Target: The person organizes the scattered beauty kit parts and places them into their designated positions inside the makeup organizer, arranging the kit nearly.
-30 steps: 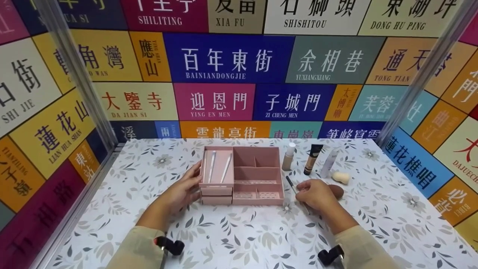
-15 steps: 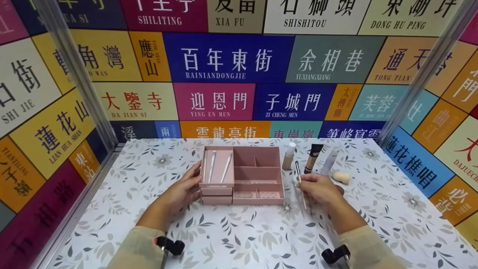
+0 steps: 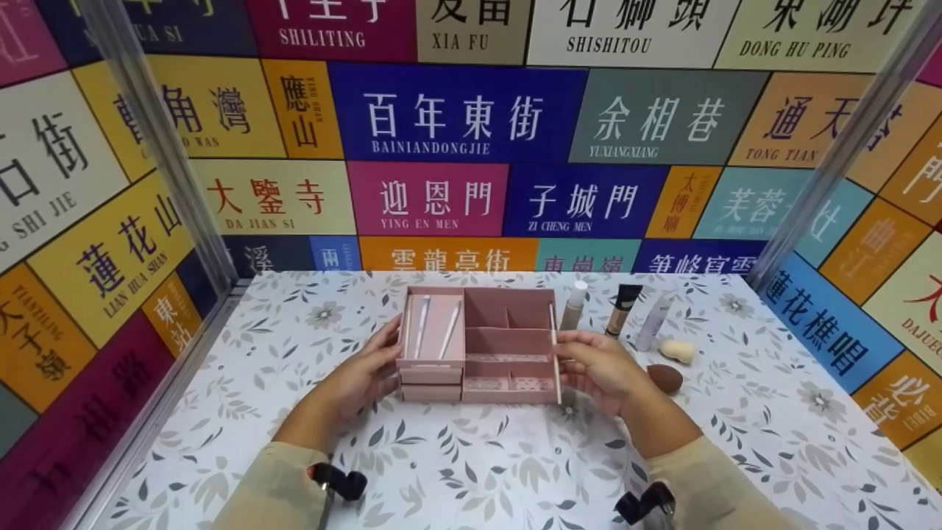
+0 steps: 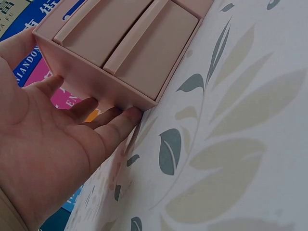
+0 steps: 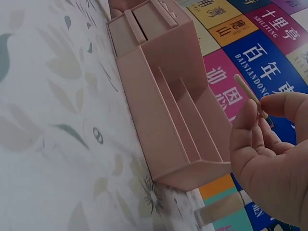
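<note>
A pink desktop organizer (image 3: pixel 508 338) with several compartments and two small drawers (image 4: pixel 151 48) stands on the table. My left hand (image 3: pixel 368 375) rests its extended fingertips against the organizer's left side wall. Between thumb and fingers, my right hand (image 3: pixel 600 368) pinches a slim makeup brush (image 3: pixel 556 375) with a pale handle. The brush stands nearly upright beside the organizer's right wall, overlapping its edge in the head view. In the right wrist view the brush (image 5: pixel 248 91) is raised above the compartments, its lower part partly hidden by fingers. Two white pencil-like sticks (image 3: pixel 423 327) lie in the top left tray.
Right of the organizer stand a foundation bottle (image 3: pixel 573 305), a black-capped tube (image 3: pixel 622 311) and a clear pale tube (image 3: pixel 653 324). A cream makeup sponge (image 3: pixel 676 351) and a brown one (image 3: pixel 665 378) lie nearer. Printed panels (image 3: pixel 456 110) border the flowered table (image 3: pixel 471 471).
My right hand has lifted the brush off the table, tilted it upright and carried it left to the organizer's right edge, uncovering the brown sponge. The left hand has stayed against the organizer.
</note>
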A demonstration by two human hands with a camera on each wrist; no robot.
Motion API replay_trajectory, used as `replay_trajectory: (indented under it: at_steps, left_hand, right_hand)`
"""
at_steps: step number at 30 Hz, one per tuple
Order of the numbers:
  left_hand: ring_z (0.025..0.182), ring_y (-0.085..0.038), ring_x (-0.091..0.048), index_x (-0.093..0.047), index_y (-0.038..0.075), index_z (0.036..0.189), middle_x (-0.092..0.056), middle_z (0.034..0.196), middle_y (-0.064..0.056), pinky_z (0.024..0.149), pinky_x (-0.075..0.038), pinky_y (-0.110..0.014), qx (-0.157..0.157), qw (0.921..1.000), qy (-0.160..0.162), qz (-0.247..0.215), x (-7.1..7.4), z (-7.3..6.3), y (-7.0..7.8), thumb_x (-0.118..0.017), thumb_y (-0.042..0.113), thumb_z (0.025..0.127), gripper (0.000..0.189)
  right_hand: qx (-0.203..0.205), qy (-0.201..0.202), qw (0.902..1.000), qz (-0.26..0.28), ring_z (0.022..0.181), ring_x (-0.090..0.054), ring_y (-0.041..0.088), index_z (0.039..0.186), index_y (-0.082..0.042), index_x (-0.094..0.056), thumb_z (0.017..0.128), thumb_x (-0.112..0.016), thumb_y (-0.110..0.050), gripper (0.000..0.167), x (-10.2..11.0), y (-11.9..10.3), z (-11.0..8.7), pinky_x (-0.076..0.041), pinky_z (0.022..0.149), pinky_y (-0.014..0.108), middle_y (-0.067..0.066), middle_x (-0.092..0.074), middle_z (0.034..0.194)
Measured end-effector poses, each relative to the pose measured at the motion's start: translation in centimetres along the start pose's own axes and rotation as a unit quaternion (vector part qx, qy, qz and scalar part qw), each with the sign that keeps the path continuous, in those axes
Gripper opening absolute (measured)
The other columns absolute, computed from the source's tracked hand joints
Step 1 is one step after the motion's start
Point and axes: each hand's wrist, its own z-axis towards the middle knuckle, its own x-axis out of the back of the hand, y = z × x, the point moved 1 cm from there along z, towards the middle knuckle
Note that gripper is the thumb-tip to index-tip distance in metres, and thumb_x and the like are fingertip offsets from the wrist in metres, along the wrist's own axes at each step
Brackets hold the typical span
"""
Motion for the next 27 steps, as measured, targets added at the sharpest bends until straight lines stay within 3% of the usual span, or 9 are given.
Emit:
replay_trajectory:
  at_steps: [10, 17, 21, 27]
  left_hand:
    - [0.166, -0.034, -0.027, -0.025, 0.045, 0.169, -0.008, 0.183, 0.001, 0.133, -0.028, -0.054, -0.001, 1.0, 0.002, -0.004, 0.0, 0.1, -0.1, -0.06, 0.035, 0.108, 0.071]
    - [0.167, -0.037, -0.022, -0.017, 0.037, 0.172, -0.001, 0.184, -0.003, 0.134, -0.027, -0.055, -0.011, 0.9999, -0.009, 0.006, 0.0, 0.2, -0.2, -0.055, 0.032, 0.11, 0.073]
    - [0.167, -0.037, -0.022, -0.017, 0.037, 0.172, -0.001, 0.184, -0.003, 0.134, -0.027, -0.055, -0.01, 0.9998, -0.011, 0.01, 0.0, 0.2, -0.1, -0.054, 0.033, 0.11, 0.072]
    - [0.166, -0.037, -0.024, -0.019, 0.038, 0.172, -0.004, 0.184, -0.002, 0.133, -0.028, -0.056, -0.006, 0.9999, -0.011, 0.008, 0.0, 0.1, 0.0, -0.054, 0.032, 0.11, 0.071]
  right_hand:
    - [0.0, -0.051, 0.9977, 0.044, 0.076, -0.069, 0.011, 0.127, -0.005, -0.067, 0.101, -0.069, -0.008, 0.025, -4.3, -1.3, 2.1, -0.065, 0.076, 0.025, 0.003, -0.074, 0.1]
    - [-0.009, -0.055, 0.9969, 0.054, 0.072, -0.067, 0.011, 0.14, 0.004, -0.059, 0.103, -0.067, -0.006, 0.039, -7.1, -2.2, 4.0, -0.065, 0.077, 0.026, 0.008, -0.074, 0.099]
    - [-0.017, -0.047, 0.9974, 0.053, 0.08, -0.073, 0.015, 0.146, 0.005, -0.056, 0.101, -0.07, -0.007, 0.048, -8.4, -2.6, 5.5, -0.066, 0.08, 0.027, 0.012, -0.075, 0.108]
    - [-0.027, -0.036, 0.9974, 0.056, 0.085, -0.073, 0.016, 0.145, 0.006, -0.057, 0.102, -0.069, -0.005, 0.047, -9.9, -3.1, 7.4, -0.066, 0.083, 0.027, 0.017, -0.073, 0.12]
